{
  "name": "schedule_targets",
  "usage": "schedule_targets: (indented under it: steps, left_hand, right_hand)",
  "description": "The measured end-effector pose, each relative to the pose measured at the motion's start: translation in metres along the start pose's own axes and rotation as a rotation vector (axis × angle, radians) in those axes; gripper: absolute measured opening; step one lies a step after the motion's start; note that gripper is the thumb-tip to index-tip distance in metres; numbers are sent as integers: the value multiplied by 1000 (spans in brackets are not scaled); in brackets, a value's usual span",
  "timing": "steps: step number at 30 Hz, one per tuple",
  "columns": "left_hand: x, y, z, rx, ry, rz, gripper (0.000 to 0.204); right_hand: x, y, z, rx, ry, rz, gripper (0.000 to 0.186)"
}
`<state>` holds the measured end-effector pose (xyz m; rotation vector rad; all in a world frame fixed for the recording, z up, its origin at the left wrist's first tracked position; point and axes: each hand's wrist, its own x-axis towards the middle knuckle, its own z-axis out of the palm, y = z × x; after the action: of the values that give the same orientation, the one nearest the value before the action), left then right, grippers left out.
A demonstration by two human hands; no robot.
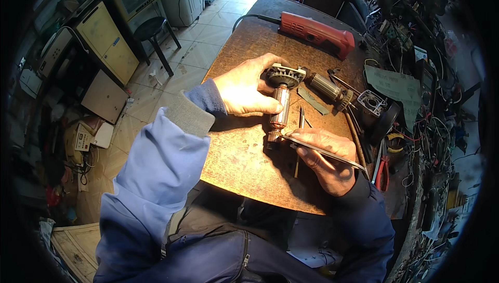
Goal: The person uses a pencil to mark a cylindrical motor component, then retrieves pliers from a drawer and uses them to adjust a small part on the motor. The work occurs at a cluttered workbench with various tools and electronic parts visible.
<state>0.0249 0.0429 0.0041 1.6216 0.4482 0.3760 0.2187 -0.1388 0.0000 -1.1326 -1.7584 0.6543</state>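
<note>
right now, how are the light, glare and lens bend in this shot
Head view: warm light pools on the tabletop, with dark shadow below the right fingers; head view: the rotor glints, and the floor whites out near the top; head view: the tabletop's edges bow, black corners surrounding.

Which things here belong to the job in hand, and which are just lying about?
In the job:
motor armature, held by left hand
slim metal tool, held by right hand

Apparently just lying about:
second armature
red-handled pliers
black stool
red power-tool body (possibly related)
</note>
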Motion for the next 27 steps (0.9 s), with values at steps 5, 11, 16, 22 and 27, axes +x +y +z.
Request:
schedule_targets:
  steps: [5, 11, 16, 22, 27]
  left_hand:
    - [1, -2, 0, 10, 5, 4, 83]
    - [0, 0, 0, 1, 4, 2, 83]
    - [1, -1, 0, 2, 6, 5, 82]
    - [1, -2, 0, 33, 21, 11, 82]
    - [1, -4, -1, 7, 16, 21, 82]
  right_hand:
    - [1, 1, 0, -22, -10, -42, 24]
    - [0, 1, 1, -1, -19, -72, 24]
    - [1, 4, 1, -36, -14, -112, 24]
    - [0, 5, 2, -31, -2, -109, 25]
    - [-5, 1, 7, 43, 8, -13, 24]
